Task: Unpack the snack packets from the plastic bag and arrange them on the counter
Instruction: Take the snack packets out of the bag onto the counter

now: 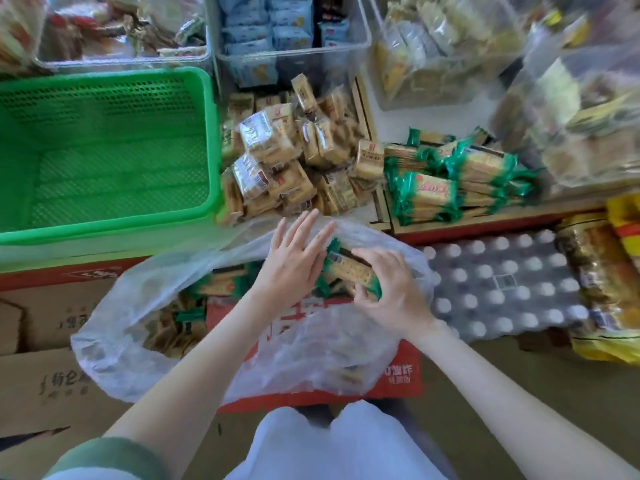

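Held packets [349, 271]: a small bundle of green-wrapped cracker packets, lifted at the mouth of the plastic bag, tilted, with a barcode label turned upward.
Right hand [391, 289]: curled over the bundle from the right, with the fingers wrapped round its near end.
Left hand [294, 261]: fingers straight and spread, laid flat against the left end of the bundle; nothing is grasped.
Plastic bag [145, 306]: clear and crumpled, opened toward the bench, rested on a red carton [398, 379] in front of the person.
Packets in bag [214, 285]: further green-and-tan packets are seen through the film, left of the hands and lower down.
Bench [485, 220]: a wooden-edged surface split by a slat into compartments, just beyond the bag.
Green packets on bench [450, 181]: matching packets are heaped in the right compartment.
Brown packets [287, 161]: a loose pile of tan-wrapped packets is held in the left compartment, beside the green heap.
Green basket [104, 150]: perforated plastic, placed left of the brown pile.
Clear bins [291, 53]: set at the back of the bench and filled with other wrapped snacks, blurred.
Bottle pack [502, 285]: shrink-wrapped, white caps upward, placed right of the bag.
Cardboard boxes [52, 386]: placed at lower left, beside the bag.
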